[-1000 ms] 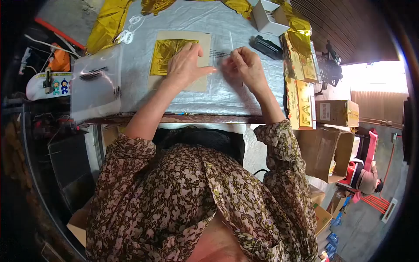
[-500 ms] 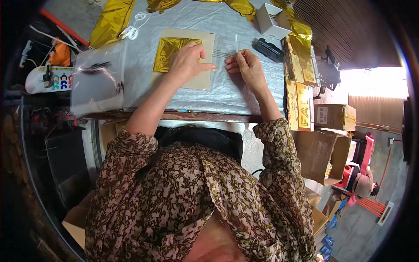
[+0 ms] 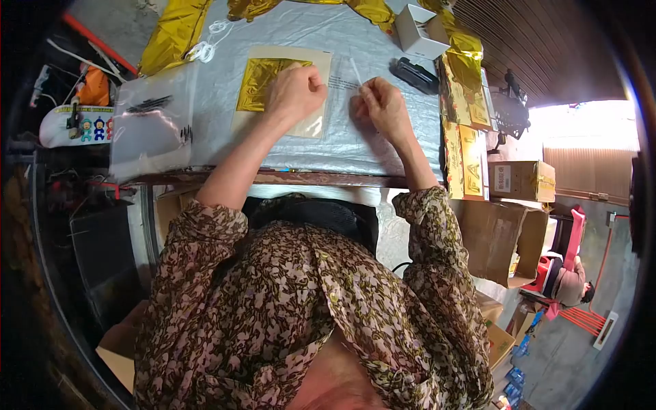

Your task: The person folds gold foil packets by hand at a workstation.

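My left hand (image 3: pixel 295 90) rests over a folded gold foil sheet (image 3: pixel 254 85), its fingers curled in; whatever they hold, if anything, is hidden. Beneath the foil lies a beige card (image 3: pixel 280 126) in a clear plastic bag (image 3: pixel 338 109) with small print at its right. To the right, my right hand (image 3: pixel 381 104) is closed in a pinch at the bag's right side, beside a thin whitish strip (image 3: pixel 354 71). Its fingertips are too small to show what they grip.
A white box (image 3: pixel 422 34) and a black object (image 3: pixel 415 75) sit at the back right. On the left are a clear bag with dark pieces (image 3: pixel 152 130) and white string (image 3: pixel 203 50). Cardboard boxes (image 3: pixel 495 236) and another person (image 3: pixel 569 283) are farther right.
The fingers of my left hand have curled in from a more open pose. My right hand has closed more, and the strip beside it now tilts left.
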Action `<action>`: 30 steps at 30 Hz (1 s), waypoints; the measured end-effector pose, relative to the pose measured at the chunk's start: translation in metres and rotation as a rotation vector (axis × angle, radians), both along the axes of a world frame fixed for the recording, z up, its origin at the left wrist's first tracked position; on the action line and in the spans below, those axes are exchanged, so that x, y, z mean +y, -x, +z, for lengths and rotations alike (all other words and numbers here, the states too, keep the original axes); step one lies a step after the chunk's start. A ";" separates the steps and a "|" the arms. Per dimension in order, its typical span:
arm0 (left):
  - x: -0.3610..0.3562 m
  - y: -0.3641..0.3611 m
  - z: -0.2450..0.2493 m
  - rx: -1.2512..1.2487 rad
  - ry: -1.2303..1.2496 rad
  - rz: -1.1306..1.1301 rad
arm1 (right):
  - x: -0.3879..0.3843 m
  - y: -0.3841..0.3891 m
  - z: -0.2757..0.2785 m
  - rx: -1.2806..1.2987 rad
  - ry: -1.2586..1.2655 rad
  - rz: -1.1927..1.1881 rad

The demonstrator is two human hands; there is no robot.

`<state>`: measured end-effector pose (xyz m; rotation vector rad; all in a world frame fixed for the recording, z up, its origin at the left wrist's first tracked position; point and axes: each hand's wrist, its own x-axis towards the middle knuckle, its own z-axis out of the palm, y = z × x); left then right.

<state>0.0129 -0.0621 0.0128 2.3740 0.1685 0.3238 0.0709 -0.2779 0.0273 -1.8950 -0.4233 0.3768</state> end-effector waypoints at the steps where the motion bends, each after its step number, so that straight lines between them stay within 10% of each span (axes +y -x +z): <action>1: -0.003 0.003 0.002 -0.003 -0.001 -0.001 | -0.002 0.000 0.000 -0.184 0.166 0.005; 5: -0.010 0.011 0.000 -0.140 0.007 0.080 | -0.003 -0.002 0.005 -0.678 0.503 0.073; 16: 0.003 0.013 -0.008 -0.241 0.110 -0.020 | 0.050 -0.035 0.001 -0.741 0.571 -0.052; 21: 0.046 0.029 0.000 -0.258 -0.391 -0.219 | 0.058 -0.048 -0.010 -0.757 0.479 -0.047; 30: 0.044 0.029 -0.018 0.001 -0.521 -0.283 | 0.084 -0.029 -0.012 -0.624 0.330 -0.067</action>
